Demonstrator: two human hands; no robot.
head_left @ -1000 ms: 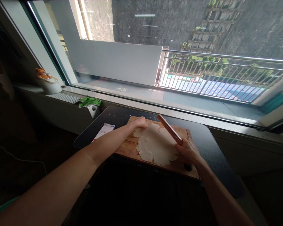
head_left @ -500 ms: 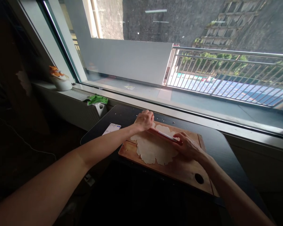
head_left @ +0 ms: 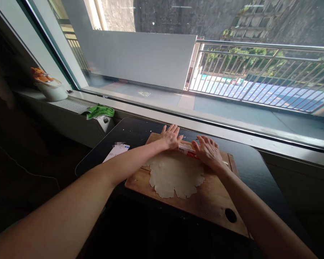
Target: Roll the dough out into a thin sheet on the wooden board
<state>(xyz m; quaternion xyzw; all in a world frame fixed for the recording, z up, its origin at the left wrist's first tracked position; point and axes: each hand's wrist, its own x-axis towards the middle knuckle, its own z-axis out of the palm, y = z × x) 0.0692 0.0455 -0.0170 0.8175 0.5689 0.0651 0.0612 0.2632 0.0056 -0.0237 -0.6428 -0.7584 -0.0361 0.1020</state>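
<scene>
A thin, pale sheet of dough point(head_left: 175, 176) with a ragged, split edge lies on a wooden cutting board point(head_left: 216, 194). Across its far part rests a red-and-white roller point(head_left: 188, 150). My left hand point(head_left: 170, 136) presses flat on the roller's left end, fingers stretched out and apart. Over the right end lies my right hand point(head_left: 209, 150), its palm down and fingers spread forward. Both hands cover much of the roller; a pale tip shows beyond the right wrist.
The board sits on a dark table point(head_left: 253, 172). A phone point(head_left: 117, 151) showing a timer lies left of the board, partly behind my left forearm. A green cloth point(head_left: 99, 112) and a white pot point(head_left: 52, 90) stand by the window above the radiator. White crumbs dot the table's far side.
My fingers have uncurled from around the roller and now lie flat on it. The roller sits nearer the dough's far edge, and more dough shows in front. The view has shifted slightly.
</scene>
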